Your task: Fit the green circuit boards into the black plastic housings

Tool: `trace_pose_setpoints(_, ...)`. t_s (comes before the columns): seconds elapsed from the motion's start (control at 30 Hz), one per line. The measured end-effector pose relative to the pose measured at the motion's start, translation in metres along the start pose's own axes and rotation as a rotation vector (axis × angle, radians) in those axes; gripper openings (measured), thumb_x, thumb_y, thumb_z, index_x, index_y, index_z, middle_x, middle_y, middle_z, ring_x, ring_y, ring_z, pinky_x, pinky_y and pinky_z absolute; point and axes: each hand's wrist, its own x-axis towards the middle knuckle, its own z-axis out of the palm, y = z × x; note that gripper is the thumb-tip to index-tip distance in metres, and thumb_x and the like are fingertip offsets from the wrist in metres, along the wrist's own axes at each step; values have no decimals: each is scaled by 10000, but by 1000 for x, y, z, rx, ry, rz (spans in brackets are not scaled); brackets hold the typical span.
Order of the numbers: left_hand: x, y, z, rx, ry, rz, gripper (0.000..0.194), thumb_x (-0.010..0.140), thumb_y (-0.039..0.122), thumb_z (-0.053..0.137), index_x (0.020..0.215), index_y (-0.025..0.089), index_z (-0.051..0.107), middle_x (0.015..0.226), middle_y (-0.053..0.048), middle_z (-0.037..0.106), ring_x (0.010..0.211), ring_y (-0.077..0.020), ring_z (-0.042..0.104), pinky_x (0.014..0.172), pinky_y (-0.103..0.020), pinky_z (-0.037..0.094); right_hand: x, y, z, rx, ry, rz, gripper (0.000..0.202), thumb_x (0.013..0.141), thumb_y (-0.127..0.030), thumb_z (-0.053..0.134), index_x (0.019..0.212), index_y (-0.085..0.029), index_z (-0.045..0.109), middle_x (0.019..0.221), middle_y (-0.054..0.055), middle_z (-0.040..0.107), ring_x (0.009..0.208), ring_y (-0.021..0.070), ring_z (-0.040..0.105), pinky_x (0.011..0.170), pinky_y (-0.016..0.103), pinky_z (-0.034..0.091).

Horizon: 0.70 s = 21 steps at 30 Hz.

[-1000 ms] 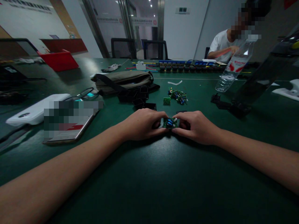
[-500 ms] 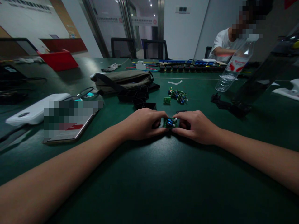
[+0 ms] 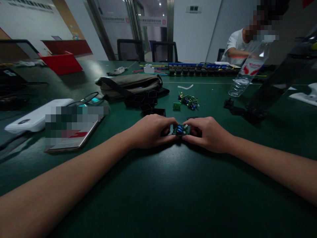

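A small green circuit board [image 3: 180, 130] with blue components is held between my two hands, just above the dark green table [image 3: 158, 191]. The fingers of my left hand [image 3: 155, 131] pinch its left side, and my right hand [image 3: 210, 135] pinches its right side. Beyond my hands lie a small flat green board [image 3: 176, 106] and a cluster of green boards with parts [image 3: 189, 100]. Several black plastic housings [image 3: 141, 100] sit behind my left hand. A dark piece is partly hidden behind my right fingers.
A grey bag [image 3: 131, 85], a white device [image 3: 39, 114] and a flat framed item [image 3: 84, 132] are on the left. To the right stand a plastic bottle [image 3: 249, 72] and black parts [image 3: 244, 113]. A person [image 3: 237, 46] sits across the table.
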Motion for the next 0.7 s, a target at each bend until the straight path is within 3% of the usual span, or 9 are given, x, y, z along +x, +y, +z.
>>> trace_pose_setpoints(0.7, 0, 1, 1, -2, 3, -9, 311, 875, 391, 617, 1097, 178, 660, 694, 12, 625, 593, -119, 553, 555, -228, 345, 0, 0, 0, 2, -2, 2, 275, 859, -320, 680, 1053, -125, 678, 679, -16, 583, 605, 124, 517, 597, 249, 331)
